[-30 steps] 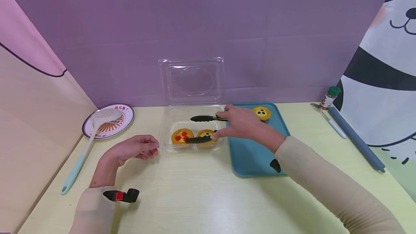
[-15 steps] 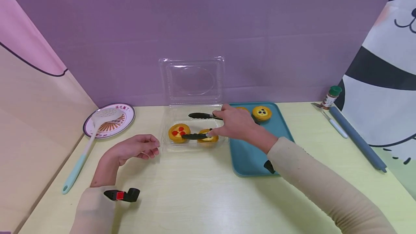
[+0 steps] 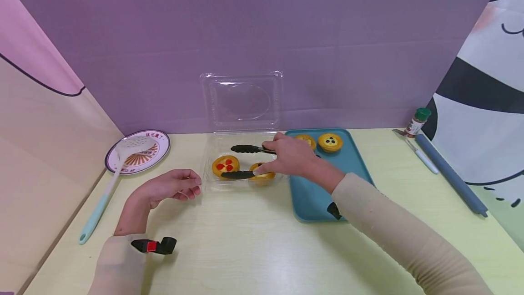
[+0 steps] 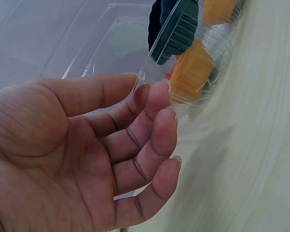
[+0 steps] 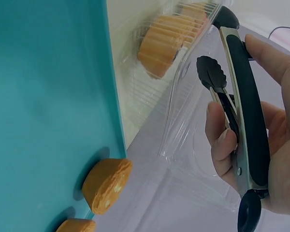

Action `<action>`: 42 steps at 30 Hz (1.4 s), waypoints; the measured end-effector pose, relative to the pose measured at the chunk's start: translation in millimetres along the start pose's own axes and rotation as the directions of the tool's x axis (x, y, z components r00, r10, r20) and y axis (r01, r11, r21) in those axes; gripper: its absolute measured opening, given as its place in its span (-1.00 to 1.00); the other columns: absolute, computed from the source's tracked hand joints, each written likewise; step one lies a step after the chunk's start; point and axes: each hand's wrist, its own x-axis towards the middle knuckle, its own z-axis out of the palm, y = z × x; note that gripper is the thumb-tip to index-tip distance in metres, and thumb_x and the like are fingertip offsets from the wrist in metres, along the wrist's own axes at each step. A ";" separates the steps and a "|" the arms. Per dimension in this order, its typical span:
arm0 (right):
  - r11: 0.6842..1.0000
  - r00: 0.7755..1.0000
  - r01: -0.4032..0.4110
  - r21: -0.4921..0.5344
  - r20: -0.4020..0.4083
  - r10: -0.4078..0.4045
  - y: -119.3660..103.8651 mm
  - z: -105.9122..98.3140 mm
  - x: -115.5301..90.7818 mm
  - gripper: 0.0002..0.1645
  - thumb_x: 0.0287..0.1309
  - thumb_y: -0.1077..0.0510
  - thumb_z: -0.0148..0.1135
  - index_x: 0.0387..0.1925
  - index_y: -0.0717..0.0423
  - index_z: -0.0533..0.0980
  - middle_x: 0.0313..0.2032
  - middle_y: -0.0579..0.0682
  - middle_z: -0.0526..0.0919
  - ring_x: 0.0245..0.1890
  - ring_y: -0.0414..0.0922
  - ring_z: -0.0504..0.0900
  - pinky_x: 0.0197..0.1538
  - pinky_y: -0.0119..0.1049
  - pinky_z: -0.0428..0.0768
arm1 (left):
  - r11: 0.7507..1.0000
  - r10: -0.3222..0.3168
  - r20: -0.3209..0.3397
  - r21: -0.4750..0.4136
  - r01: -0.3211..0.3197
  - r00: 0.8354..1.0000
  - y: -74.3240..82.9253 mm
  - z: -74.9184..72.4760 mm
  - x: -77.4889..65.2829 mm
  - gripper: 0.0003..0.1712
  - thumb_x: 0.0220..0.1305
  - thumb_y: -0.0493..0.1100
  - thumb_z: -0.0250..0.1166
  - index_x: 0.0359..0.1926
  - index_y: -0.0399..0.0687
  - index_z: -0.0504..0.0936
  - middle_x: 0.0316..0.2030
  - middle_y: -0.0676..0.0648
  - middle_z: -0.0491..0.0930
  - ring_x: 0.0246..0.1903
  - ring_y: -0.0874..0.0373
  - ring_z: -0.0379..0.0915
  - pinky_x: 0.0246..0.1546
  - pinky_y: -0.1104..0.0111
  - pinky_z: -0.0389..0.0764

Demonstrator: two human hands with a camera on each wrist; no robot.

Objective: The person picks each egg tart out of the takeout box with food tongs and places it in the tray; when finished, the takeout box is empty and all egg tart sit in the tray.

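Observation:
My left hand (image 3: 173, 186) pinches the near left rim of the clear plastic container (image 4: 152, 72) between thumb and index finger; the other fingers are loosely curled. My right hand (image 3: 292, 155) grips a pair of tongs (image 5: 251, 116) with black tips spread apart above the container. Inside the container lie a tart with red topping (image 3: 225, 166) and, to its right, a second tart (image 3: 264, 175), partly hidden by the tongs and hand. The near tong tip overlaps the red-topped tart's lower edge in the head view; whether it touches cannot be told. The container's lid (image 3: 244, 101) stands raised behind.
Two tarts, one with dark berries (image 3: 330, 142), sit at the back of a blue tray (image 3: 315, 199). At left, a slotted spatula (image 3: 102, 199) leans across a patterned plate (image 3: 161, 156). Far right hold a knife (image 3: 423, 158), a blue roll (image 3: 452, 176) and a green-capped bottle (image 3: 416, 122).
My right hand and the tongs have shifted slightly left. The red-topped tart has moved a little left and up within the container. My left hand stays in place.

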 end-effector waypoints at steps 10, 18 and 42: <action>0.999 0.999 -0.027 0.025 0.019 0.026 -5.8 8.9 7.4 0.02 0.00 -0.55 0.28 0.40 -0.14 0.40 0.03 0.02 0.55 -0.50 -0.13 0.48 -0.51 -0.29 0.38 | 1.000 0.003 0.000 0.004 -0.003 1.000 -0.8 -1.6 -0.7 -0.63 0.50 -0.09 0.11 0.05 -0.35 0.45 -0.25 -0.04 0.62 -0.24 0.12 0.53 -0.11 0.30 0.60; 0.998 0.998 -0.049 0.049 0.041 0.047 -8.3 15.1 11.5 0.02 0.01 -0.52 0.31 0.40 -0.11 0.39 0.06 0.03 0.56 -0.49 -0.11 0.49 -0.51 -0.26 0.38 | 1.000 0.014 0.011 0.013 -0.014 1.000 -0.7 -1.8 -1.5 -0.63 0.51 -0.07 0.11 0.03 -0.35 0.45 -0.25 -0.02 0.61 -0.24 0.12 0.54 -0.10 0.29 0.59; 0.996 0.999 -0.039 0.078 0.014 0.038 -12.9 22.6 18.3 -0.14 0.09 -0.44 0.31 0.33 -0.13 0.48 -0.01 -0.03 0.59 -0.27 -0.18 0.48 -0.43 -0.30 0.46 | 1.000 -0.006 -0.011 0.007 0.006 1.000 -1.4 -1.2 -1.1 -0.61 0.50 -0.08 0.11 0.04 -0.38 0.44 -0.25 -0.06 0.62 -0.24 0.09 0.54 -0.10 0.29 0.59</action>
